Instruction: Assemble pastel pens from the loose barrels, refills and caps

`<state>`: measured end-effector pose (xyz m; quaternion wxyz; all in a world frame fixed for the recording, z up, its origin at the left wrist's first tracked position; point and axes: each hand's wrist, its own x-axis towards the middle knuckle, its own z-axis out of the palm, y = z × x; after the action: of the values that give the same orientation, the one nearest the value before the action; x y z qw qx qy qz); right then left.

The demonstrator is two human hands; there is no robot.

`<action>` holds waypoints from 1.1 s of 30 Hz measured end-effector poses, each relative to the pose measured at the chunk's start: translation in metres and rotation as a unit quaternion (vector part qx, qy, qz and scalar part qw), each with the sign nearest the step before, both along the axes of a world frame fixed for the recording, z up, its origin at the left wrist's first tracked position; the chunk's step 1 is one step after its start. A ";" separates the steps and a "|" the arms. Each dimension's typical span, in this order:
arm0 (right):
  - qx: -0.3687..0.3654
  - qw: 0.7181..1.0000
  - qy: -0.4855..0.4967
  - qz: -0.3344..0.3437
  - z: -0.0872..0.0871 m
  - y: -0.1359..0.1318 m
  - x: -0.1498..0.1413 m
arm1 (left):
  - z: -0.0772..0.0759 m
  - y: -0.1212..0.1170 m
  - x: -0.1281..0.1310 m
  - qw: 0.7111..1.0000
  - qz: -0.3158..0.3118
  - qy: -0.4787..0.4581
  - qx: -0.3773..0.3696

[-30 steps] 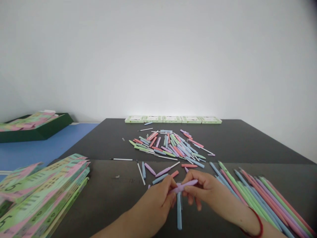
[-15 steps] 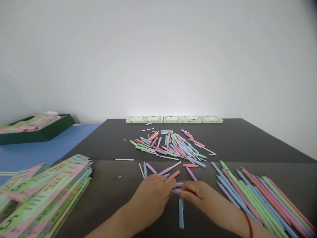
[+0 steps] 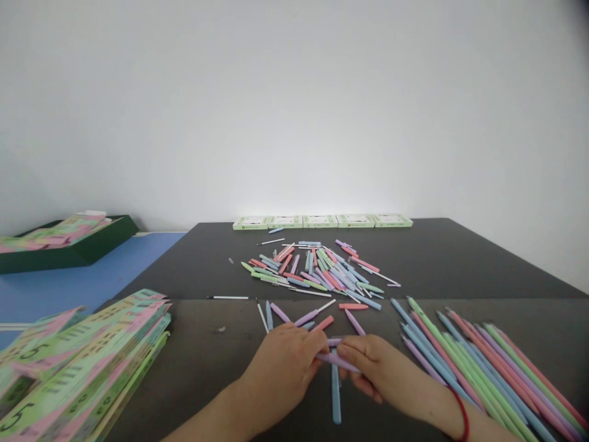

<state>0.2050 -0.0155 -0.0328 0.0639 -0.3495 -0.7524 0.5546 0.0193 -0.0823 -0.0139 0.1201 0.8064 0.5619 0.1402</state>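
My left hand [image 3: 288, 359] is closed around one end of a purple pen [image 3: 338, 361] low over the dark table. On the pen's other end, my right hand [image 3: 375, 371] has its thumb and fingers pinched, a red cord round that wrist. Another purple pen piece [image 3: 334, 342] shows just behind it, partly covered by the hands. Below the held pen lies a blue pen cap or barrel [image 3: 336, 393]. Just beyond my fingers are a purple barrel with a white refill [image 3: 307, 317], a red piece [image 3: 324, 323] and a purple tapered piece [image 3: 354, 321].
A loose pile of pastel pen parts and refills [image 3: 322, 273] spreads over the middle of the table. Assembled pens [image 3: 488, 374] lie in a row at right. Folded printed cartons [image 3: 87, 362] are stacked at left, by a green tray [image 3: 92, 245]. Several boxes [image 3: 319, 221] line the back edge.
My right fingers have shifted along the purple pen, so more of its length shows between and beyond my hands. The left hand has barely moved.
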 end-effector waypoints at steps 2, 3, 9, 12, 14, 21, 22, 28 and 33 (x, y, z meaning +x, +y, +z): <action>0.002 1.000 0.008 0.005 -0.002 0.000 0.000 | 0.000 0.000 0.000 1.000 -0.006 0.006 0.008; 0.034 0.999 0.020 -0.004 -0.002 -0.001 0.000 | -0.001 0.000 0.000 1.000 -0.004 0.009 0.013; -0.034 0.999 0.021 -0.003 -0.004 -0.003 -0.001 | -0.003 -0.001 -0.001 1.000 -0.006 0.012 0.027; 0.022 0.999 0.039 -0.019 -0.004 -0.005 -0.002 | -0.004 -0.001 -0.001 0.999 -0.010 0.024 0.033; 0.046 0.997 0.049 -0.029 -0.006 -0.006 -0.004 | -0.005 0.000 -0.002 0.999 -0.012 0.031 0.037; -0.126 0.989 0.071 0.009 -0.010 -0.008 -0.003 | -0.008 -0.002 0.000 0.995 -0.068 0.043 0.062; -0.082 0.994 0.065 0.013 -0.008 -0.008 -0.003 | -0.007 -0.002 0.000 0.995 -0.072 0.039 0.065; -0.003 0.991 0.125 -0.044 -0.010 -0.005 -0.008 | 0.007 0.004 -0.014 0.957 0.052 -0.264 0.111; -0.112 0.965 0.233 -0.040 -0.030 -0.015 -0.022 | 0.011 0.014 -0.005 0.635 0.077 -0.754 -0.147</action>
<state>0.1834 -0.0302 -0.0630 0.2206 -0.2453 -0.6352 0.6983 0.0145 -0.0687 -0.0032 0.6076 0.3455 0.3491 0.6242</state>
